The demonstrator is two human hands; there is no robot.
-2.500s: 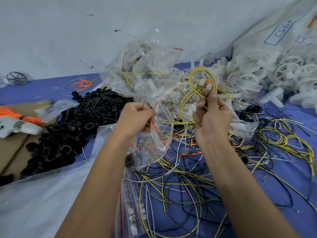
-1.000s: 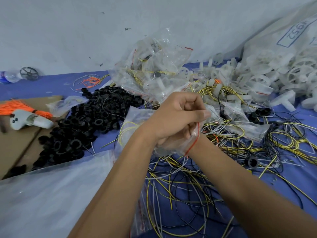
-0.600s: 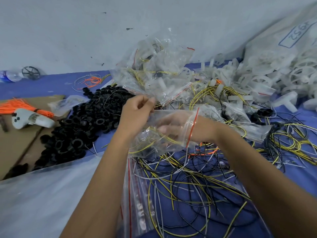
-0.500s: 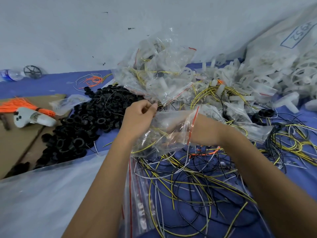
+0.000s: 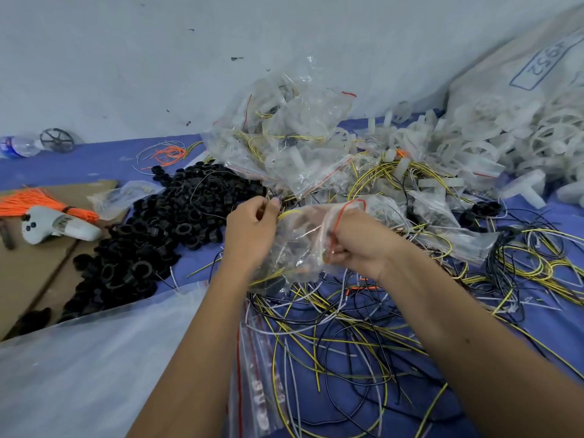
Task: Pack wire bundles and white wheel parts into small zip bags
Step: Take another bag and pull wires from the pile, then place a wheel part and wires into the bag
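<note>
Hands meet over a small zip bag held above the tangle of loose wires on the blue cloth. The left hand pinches the bag's far edge between thumb and fingertips, where a yellow wire shows inside. The right hand is curled at the red-striped mouth — its fingers partly inside the plastic, gripping the bag. Behind them lies a heap of filled bags; white wheels pile up at right, against a big sack. Black rings spread at left, beside cardboard bearing orange ties and a white controller. Empty bags lie near — beneath the left forearm.
</note>
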